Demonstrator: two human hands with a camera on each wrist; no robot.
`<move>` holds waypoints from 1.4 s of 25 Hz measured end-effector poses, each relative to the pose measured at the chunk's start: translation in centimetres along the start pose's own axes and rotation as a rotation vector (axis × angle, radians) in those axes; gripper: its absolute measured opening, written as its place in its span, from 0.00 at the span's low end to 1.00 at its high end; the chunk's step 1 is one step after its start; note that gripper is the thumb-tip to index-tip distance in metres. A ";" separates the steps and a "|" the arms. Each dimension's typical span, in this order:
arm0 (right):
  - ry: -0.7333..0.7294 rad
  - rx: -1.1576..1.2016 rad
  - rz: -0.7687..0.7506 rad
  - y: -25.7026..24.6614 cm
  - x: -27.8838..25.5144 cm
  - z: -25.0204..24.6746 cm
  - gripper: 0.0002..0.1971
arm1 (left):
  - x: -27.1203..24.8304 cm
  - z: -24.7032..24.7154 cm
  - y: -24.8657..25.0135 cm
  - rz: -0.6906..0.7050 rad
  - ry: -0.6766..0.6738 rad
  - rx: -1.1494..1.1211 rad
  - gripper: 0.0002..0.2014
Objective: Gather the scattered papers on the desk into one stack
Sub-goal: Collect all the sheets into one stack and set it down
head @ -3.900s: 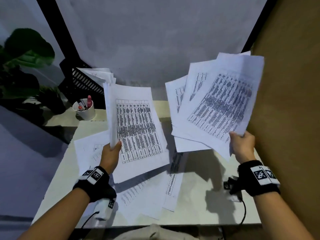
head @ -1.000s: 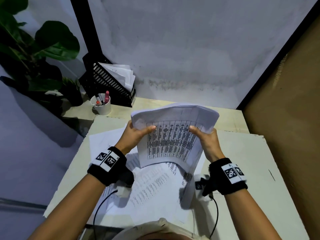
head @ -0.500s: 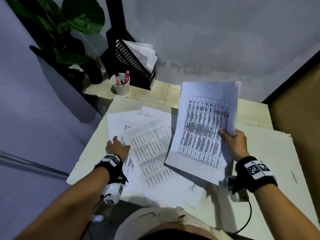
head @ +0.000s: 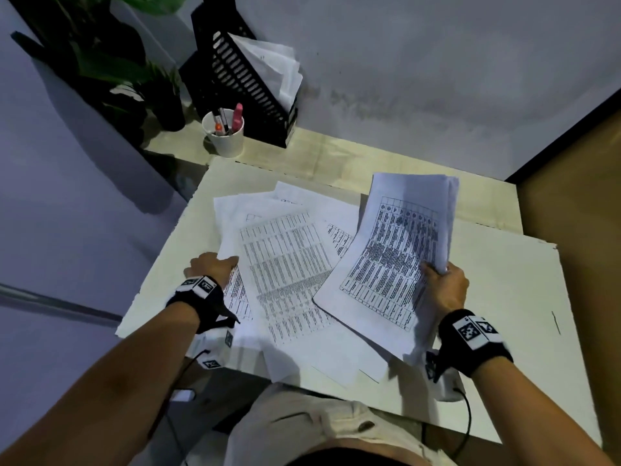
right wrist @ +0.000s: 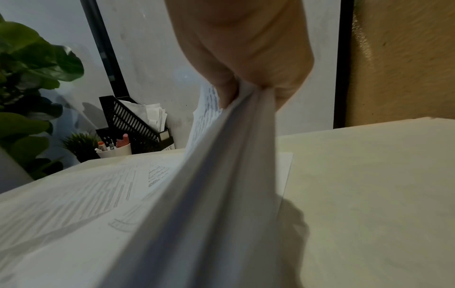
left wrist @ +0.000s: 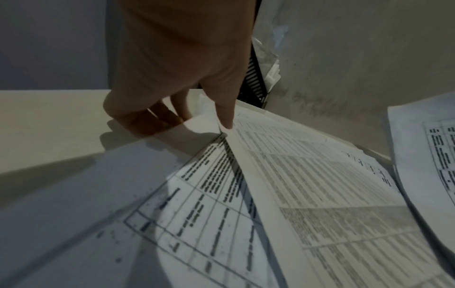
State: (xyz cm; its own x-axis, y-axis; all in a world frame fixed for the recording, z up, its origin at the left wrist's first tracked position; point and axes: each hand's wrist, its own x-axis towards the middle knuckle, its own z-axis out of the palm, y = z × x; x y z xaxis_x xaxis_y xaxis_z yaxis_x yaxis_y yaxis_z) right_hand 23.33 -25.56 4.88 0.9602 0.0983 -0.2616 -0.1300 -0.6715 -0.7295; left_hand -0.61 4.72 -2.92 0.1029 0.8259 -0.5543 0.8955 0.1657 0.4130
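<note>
A thick stack of printed sheets (head: pixel 396 257) tilts above the desk's middle right. My right hand (head: pixel 437 277) pinches it at its right edge, thumb on top. The right wrist view shows the stack (right wrist: pixel 209 194) edge-on, squeezed by that hand (right wrist: pixel 248 87). Several loose sheets with tables (head: pixel 285 264) lie fanned and overlapping on the desk (head: pixel 504 280), partly under the stack. My left hand (head: pixel 215 264) is at their left edge. In the left wrist view that hand (left wrist: pixel 197 120) pinches the sheets' edge (left wrist: pixel 307 185), fingers curled under and thumb on top.
A black file rack (head: pixel 242 79) with papers stands at the back left, a white cup of pens (head: pixel 225 132) in front of it. A leafy plant (head: pixel 111 62) is far left. A brown wall (head: pixel 588 213) borders the desk's right side.
A second ago both hands held the stack. The left hand let go and went down to the left edge of the loose sheets; the right hand now holds the stack alone, lower.
</note>
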 end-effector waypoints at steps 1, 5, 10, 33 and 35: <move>0.005 -0.002 0.005 0.1 0.1 0.1 0.13 | -0.3 0.2 0.1 0.021 -0.018 0.003 0.34; 0.001 -0.006 -0.005 -0.1 0.1 0.1 0.14 | -2.1 0.7 1.1 0.106 -0.101 -0.300 0.33; -0.021 0.003 -0.018 -0.5 -0.1 -0.4 0.14 | -4.1 0.5 2.2 0.097 -0.246 -0.345 0.26; 0.044 -0.191 -0.139 -0.4 -0.1 -3.0 0.13 | -10.3 -4.2 7.2 0.690 -0.287 -0.068 0.15; 0.045 -0.233 -0.176 -0.4 -0.4 -3.3 0.12 | -11.0 -5.4 7.9 0.754 -0.182 0.072 0.16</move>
State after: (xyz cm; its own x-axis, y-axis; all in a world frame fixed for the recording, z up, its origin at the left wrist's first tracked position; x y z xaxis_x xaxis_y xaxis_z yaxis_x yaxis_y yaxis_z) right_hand 23.82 -27.75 7.38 0.9735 0.1994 -0.1119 0.0950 -0.7981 -0.5950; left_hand 3.00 -0.11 10.39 0.7589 0.5993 -0.2547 0.5809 -0.4462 0.6808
